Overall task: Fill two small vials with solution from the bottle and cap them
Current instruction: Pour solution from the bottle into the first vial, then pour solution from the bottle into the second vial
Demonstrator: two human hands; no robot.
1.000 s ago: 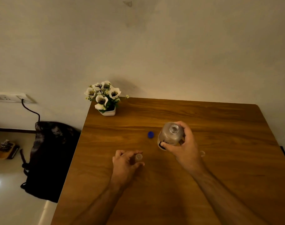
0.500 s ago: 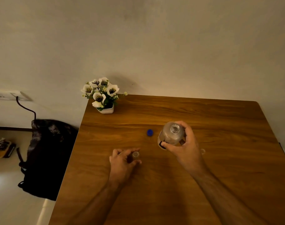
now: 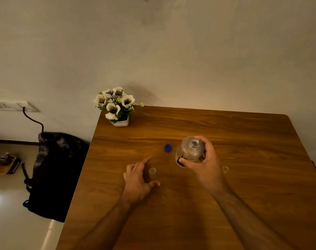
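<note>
The right hand (image 3: 204, 163) wraps its fingers around the clear, uncapped bottle (image 3: 190, 150), held above the wooden table (image 3: 243, 141) with its blue cap (image 3: 168, 147) lying just to the left. The left hand (image 3: 137, 181) rests on the table with fingers spread loosely beside a small open vial (image 3: 152, 173), not gripping it. A second vial (image 3: 225, 169) stands to the right of the right hand.

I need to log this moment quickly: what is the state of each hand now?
Left hand: open, fingers spread around the small clear glass vial, not gripping it.
Right hand: closed on the uncapped clear plastic bottle.
</note>
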